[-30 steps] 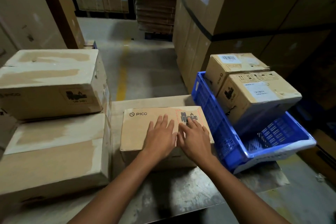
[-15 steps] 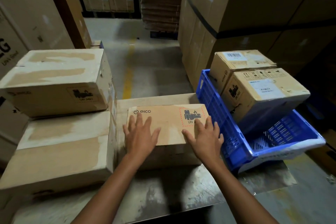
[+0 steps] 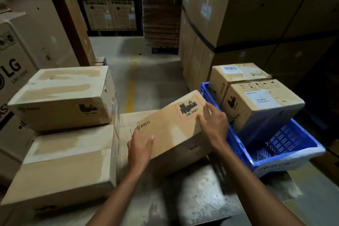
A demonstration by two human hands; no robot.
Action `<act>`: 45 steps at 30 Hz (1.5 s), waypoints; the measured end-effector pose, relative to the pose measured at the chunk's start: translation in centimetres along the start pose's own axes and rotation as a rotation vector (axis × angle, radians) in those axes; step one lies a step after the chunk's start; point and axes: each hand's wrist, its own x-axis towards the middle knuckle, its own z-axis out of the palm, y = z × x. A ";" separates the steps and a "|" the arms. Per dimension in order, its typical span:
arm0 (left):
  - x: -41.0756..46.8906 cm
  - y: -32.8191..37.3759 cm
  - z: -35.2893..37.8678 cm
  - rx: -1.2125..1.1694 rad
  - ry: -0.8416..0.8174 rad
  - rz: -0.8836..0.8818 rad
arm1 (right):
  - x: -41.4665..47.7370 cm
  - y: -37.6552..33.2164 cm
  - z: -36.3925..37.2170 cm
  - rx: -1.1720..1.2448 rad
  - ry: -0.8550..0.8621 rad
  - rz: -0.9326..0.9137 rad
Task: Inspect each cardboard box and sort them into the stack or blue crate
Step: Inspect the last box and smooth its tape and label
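A PICO cardboard box (image 3: 170,124) with a UN 3481 mark is tilted in the middle, its right end raised. My left hand (image 3: 140,149) grips its lower left corner. My right hand (image 3: 213,124) holds its upper right edge. To the left stands a stack of two boxes, the upper box (image 3: 62,97) resting on the lower box (image 3: 64,161). At the right a blue crate (image 3: 286,150) holds two boxes, a front box (image 3: 260,106) leaning on its rim and a rear box (image 3: 236,75) behind it.
The boxes rest on a worn metal platform (image 3: 183,196). Another flat cardboard box (image 3: 128,121) lies under the tilted one. Tall strapped cartons (image 3: 256,14) rise behind the crate, LG cartons (image 3: 16,71) at the left. A concrete aisle with a yellow line (image 3: 132,86) runs ahead.
My hands slid from the top of the middle box to its corners. The box now tilts, its right end lifted toward the crate.
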 end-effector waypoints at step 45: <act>-2.8 4.1 -3.6 0.486 0.059 0.751 | -6.8 -3.6 3.0 -0.292 -0.330 -0.542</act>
